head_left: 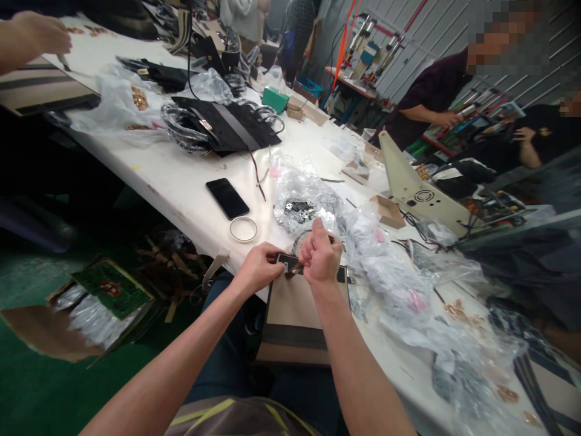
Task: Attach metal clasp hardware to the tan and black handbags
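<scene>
Tan panel with dark bands (294, 303) at near table edge, extending over the lap — far end lies between and under the hands. Left hand (260, 266): fingers bent, nearly closed at the panel's far left corner; pinching or only pressing, cannot tell. Right hand (320, 253): fisted around a slim tool (294, 270), thumb up — tool tip at the dark far band.

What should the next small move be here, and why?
Probably ease the dark, slim tool in the right hand onto the small silver metal plate, the left hand steadying the tan-and-black flat panel: the tool's visible end looks close to the plate, and the left hand is at the panel's corner.
</scene>
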`<control>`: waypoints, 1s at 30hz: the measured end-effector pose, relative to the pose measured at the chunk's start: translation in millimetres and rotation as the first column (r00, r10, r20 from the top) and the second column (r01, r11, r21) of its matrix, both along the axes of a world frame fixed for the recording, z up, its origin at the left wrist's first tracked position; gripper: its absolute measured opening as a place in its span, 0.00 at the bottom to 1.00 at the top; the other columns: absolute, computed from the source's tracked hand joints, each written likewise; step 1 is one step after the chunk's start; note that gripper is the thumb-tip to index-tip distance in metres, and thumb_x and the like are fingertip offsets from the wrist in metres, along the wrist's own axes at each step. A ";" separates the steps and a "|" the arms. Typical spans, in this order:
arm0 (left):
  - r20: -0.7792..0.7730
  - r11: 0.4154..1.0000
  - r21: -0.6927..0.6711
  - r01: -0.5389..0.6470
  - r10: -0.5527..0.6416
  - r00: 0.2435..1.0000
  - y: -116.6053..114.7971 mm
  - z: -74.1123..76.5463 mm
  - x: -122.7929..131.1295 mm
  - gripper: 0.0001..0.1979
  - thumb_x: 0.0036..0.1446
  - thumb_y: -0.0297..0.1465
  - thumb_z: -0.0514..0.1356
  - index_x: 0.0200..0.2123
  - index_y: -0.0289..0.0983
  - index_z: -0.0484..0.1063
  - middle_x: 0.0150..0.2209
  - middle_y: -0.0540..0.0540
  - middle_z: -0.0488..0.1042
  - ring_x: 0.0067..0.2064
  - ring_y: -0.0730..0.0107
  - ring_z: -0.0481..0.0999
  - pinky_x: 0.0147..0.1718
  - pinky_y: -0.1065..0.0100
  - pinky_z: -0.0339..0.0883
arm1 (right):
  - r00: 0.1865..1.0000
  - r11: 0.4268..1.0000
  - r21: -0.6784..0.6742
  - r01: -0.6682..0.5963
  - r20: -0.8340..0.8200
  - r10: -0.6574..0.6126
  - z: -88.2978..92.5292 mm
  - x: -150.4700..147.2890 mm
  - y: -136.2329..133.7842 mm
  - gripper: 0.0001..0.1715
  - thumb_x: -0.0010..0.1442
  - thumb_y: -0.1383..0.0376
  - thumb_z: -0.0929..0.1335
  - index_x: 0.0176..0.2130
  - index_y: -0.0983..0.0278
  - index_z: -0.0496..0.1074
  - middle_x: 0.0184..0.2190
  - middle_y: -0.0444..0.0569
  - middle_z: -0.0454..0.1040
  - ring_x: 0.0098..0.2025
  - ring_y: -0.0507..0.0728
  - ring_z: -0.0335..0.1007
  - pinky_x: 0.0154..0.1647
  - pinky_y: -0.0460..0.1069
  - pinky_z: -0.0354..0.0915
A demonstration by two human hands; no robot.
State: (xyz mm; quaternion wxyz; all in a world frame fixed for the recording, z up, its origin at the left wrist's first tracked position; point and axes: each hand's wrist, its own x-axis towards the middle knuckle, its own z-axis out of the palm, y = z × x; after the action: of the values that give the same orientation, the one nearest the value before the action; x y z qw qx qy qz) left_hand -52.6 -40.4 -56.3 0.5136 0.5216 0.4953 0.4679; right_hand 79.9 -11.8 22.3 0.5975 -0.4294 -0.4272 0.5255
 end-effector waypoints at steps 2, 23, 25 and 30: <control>-0.007 1.000 0.005 -0.014 0.014 1.000 -1.0 -0.7 0.2 0.18 0.50 0.20 0.63 0.41 0.36 0.89 0.43 0.45 0.83 0.44 0.62 0.85 0.44 0.68 0.79 | 1.000 1.000 -0.004 -0.014 -0.002 0.014 1.1 -0.4 1.1 0.42 0.64 0.42 0.78 0.18 0.59 0.56 0.13 0.34 0.51 0.13 0.46 0.44 0.11 0.46 0.42; 0.030 0.999 0.027 0.033 -0.034 0.999 -3.4 -3.4 -4.1 0.15 0.55 0.22 0.65 0.42 0.39 0.89 0.46 0.45 0.80 0.46 0.63 0.84 0.50 0.66 0.79 | 0.983 0.957 -0.289 0.034 0.183 0.020 -16.4 -19.7 45.3 0.39 0.64 0.44 0.77 0.23 0.56 0.52 0.15 0.32 0.48 0.15 0.46 0.41 0.11 0.45 0.40; 0.041 0.999 0.032 0.027 -0.028 0.999 -2.1 -7.9 -4.5 0.14 0.56 0.23 0.66 0.42 0.39 0.89 0.46 0.45 0.80 0.47 0.62 0.85 0.52 0.65 0.79 | 0.980 0.920 -0.391 0.006 0.185 0.072 -15.6 -20.8 55.4 0.39 0.62 0.46 0.79 0.23 0.56 0.53 0.14 0.31 0.48 0.15 0.45 0.40 0.11 0.45 0.38; 0.091 0.997 0.025 0.078 -0.080 0.993 0.9 -12.2 -5.6 0.15 0.55 0.23 0.67 0.43 0.39 0.89 0.47 0.44 0.82 0.50 0.59 0.84 0.54 0.63 0.80 | 0.997 0.995 -0.093 0.019 0.071 -0.013 2.7 -9.0 23.9 0.41 0.65 0.43 0.77 0.20 0.57 0.52 0.14 0.33 0.48 0.14 0.46 0.40 0.12 0.46 0.40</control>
State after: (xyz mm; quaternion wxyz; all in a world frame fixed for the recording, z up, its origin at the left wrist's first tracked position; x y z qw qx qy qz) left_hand -58.2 -39.5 -68.5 0.5484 0.5242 0.4451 0.4757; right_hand 70.9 12.1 25.0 0.5654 -0.4785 -0.4195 0.5247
